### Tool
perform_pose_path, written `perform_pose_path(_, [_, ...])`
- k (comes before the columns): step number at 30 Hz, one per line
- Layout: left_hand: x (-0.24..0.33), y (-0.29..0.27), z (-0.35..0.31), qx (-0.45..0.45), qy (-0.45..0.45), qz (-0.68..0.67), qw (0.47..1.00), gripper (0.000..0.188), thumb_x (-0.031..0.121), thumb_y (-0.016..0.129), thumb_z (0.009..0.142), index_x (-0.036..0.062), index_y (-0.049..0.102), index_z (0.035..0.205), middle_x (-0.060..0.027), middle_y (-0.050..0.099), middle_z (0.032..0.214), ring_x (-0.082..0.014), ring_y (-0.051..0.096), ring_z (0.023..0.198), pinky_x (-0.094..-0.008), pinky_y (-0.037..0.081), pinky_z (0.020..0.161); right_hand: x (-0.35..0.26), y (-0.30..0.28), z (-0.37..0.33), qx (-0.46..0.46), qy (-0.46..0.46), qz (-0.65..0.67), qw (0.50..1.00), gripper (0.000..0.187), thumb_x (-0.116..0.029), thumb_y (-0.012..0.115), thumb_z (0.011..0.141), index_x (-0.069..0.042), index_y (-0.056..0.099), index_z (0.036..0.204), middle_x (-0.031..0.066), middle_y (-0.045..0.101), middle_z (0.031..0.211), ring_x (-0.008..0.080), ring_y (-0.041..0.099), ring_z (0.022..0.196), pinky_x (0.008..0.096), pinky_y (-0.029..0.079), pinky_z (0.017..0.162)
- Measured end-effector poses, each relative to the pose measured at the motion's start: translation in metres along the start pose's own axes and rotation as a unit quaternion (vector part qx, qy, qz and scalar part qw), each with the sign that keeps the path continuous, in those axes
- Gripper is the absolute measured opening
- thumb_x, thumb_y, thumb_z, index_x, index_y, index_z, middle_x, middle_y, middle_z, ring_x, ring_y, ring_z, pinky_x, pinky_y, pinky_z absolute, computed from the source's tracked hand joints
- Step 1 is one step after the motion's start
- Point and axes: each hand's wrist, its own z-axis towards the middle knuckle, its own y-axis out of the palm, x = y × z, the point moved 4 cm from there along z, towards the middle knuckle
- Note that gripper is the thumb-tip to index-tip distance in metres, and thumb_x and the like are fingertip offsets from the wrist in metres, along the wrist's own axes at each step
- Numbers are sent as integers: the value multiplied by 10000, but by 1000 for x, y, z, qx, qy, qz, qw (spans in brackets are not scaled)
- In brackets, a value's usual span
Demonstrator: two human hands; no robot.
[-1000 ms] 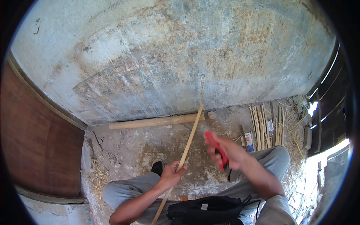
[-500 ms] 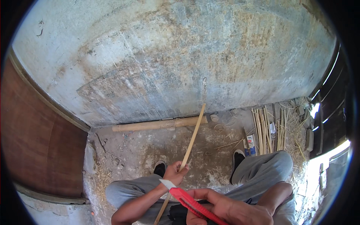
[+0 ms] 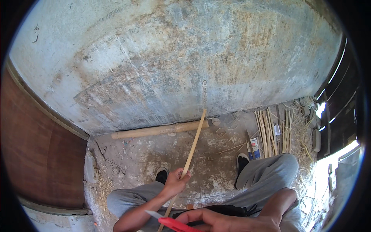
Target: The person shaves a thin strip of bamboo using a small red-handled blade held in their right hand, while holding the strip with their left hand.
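Observation:
My left hand [image 3: 176,183] is closed around a long, pale bamboo strip [image 3: 195,143] below its middle. The strip slants from my lap up toward the foot of the wall. Near the lower edge, my right hand [image 3: 220,221] grips a red utility knife [image 3: 176,225] with its blade out, pointing left. The blade appears over the lower part of the strip in this view; whether the two touch I cannot tell. The strip's lower end runs down by my left leg.
A thick bamboo pole [image 3: 145,132] lies along the weathered wall [image 3: 174,69]. Right of my feet are a bundle of bamboo strips [image 3: 266,133], a long dark blade [image 3: 249,143] and a small printed packet [image 3: 254,149]. Shavings [image 3: 101,189] litter the left side; a brown panel [image 3: 42,147] stands beyond.
My right hand and the utility knife have moved down and to the left, toward the lower edge. My left hand keeps its hold on the strip; the whole view has shifted slightly.

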Motion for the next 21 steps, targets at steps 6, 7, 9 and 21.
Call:
perform_pose_path(6, [-6,-3,2,6,11,7,1000,204,195,657,983,31,604,1091,5,585,701,-48,471,470,-251,343,406,3,-3,-1,10,-13,-41,999,1152,-146,793,673,-20,29,1526,40,411,1059,60,423,740,162,360,674])
perform_pose_path(7, [-7,-4,4,4,12,8,1000,204,195,657,983,31,604,1091,5,585,701,-48,471,470,-251,343,406,5,-7,-2,9,-28,-33,999,1152,-147,792,675,-18,27,1526,39,411,1057,58,426,736,160,359,671])
perform_pose_path(9, [-6,-3,3,-8,15,-10,1000,201,192,658,982,31,605,1090,13,579,699,-47,472,472,-250,346,409,-1,-5,-2,-22,-13,7,1000,1131,-122,781,682,-21,34,1526,38,406,1043,54,429,718,158,357,655])
perform_pose_path(21, [4,-1,2,34,41,44,998,250,193,671,967,-5,601,1103,-36,643,793,-56,534,571,-278,415,477,-41,-63,-20,198,-235,-57,950,659,-389,582,1017,-122,243,1515,55,516,965,130,478,625,259,395,533])
